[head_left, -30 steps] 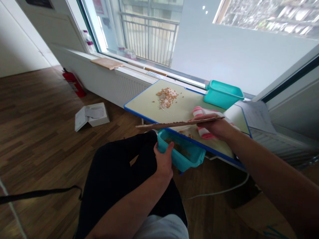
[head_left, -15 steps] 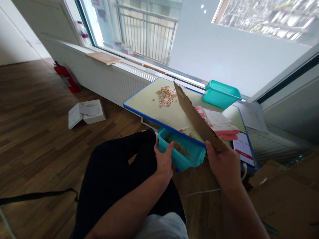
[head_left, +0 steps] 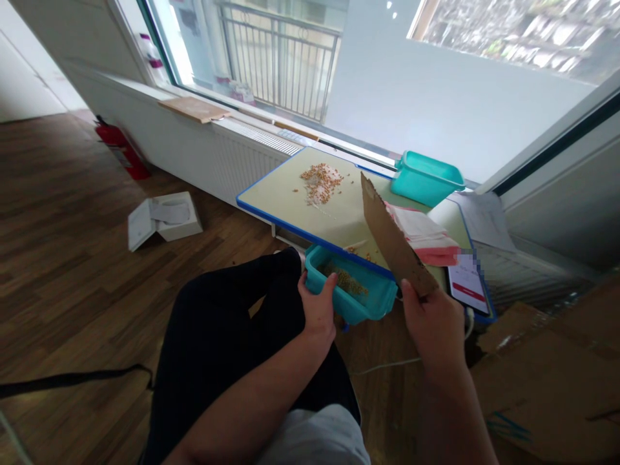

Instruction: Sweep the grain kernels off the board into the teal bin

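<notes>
My left hand is closed on the near side of a teal plastic container, thumb over its rim. Greenish-brown grains lie in the bottom of it. The container sits just under the front edge of a small cream table with a blue rim. In my right hand is a strip of brown cardboard, gripped at its near end and slanting up over the tabletop. A pile of orange-brown kernels with white powder lies on the table's far left part. Several kernels are near the front edge.
A second teal container stands at the table's back right, near folded pink-and-white cloths and a phone. A cardboard box is at the right. An opened white box and a red fire extinguisher are on the floor.
The cardboard strip has swung a little, its far tip moving right and down, away from the kernel pile. My left hand keeps its hold on the container. The view has shifted slightly.
</notes>
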{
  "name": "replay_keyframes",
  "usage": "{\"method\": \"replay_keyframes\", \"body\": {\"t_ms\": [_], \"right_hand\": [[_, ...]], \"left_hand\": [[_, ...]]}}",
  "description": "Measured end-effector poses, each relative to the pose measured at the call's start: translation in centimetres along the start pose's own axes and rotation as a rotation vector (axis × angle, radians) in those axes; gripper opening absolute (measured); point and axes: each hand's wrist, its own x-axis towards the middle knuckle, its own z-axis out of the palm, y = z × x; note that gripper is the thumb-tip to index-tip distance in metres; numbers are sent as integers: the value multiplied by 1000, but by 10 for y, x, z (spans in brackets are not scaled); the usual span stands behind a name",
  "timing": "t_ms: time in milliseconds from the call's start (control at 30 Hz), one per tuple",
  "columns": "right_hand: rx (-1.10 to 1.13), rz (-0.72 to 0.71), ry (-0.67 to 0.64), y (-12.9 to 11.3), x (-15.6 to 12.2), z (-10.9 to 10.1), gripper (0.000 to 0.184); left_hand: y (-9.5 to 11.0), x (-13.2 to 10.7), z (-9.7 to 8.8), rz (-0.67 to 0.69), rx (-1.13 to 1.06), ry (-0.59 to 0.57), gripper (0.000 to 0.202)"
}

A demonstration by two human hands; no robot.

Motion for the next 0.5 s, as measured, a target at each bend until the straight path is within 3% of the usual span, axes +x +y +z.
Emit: {"method": "replay_keyframes", "body": {"t_ms": [500], "right_hand": [[38, -33, 83, -52, -14, 3, 34]], "left_hand": [[4, 7, -6, -3, -14, 36, 75]]}}
